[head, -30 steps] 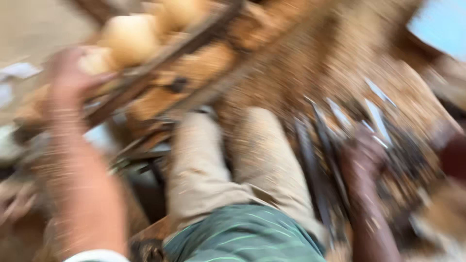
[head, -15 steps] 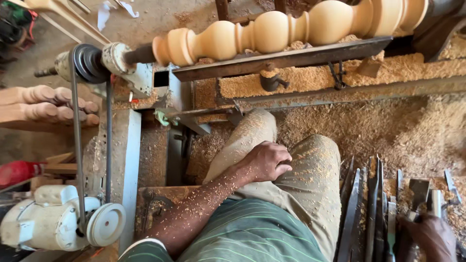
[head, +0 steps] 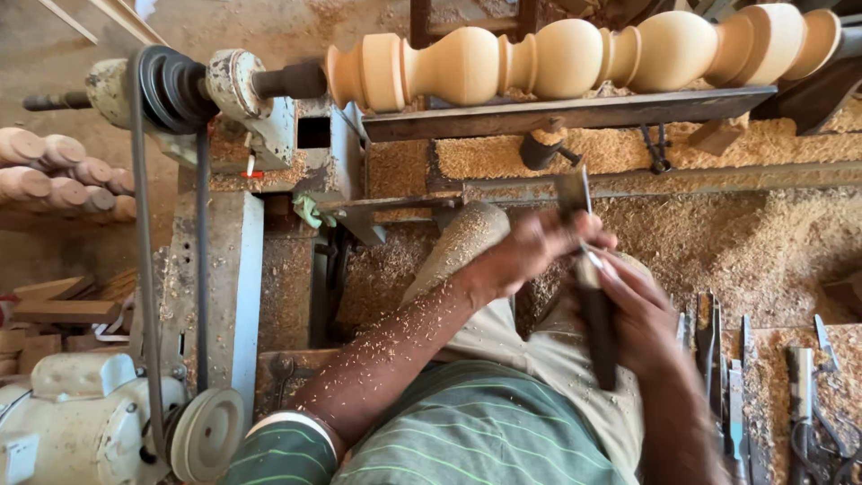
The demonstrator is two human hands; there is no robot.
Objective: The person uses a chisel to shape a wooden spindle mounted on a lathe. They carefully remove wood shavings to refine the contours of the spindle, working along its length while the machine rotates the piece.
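Both hands pinch my chisel (head: 588, 269): left hand (head: 539, 247) at the blade, right hand (head: 642, 319) around the handle; I'd hold it firmly below the spindle (head: 575, 58).

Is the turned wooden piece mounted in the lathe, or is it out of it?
Mounted: the turned wooden piece lies level above the tool rest, its left end meeting the spindle.
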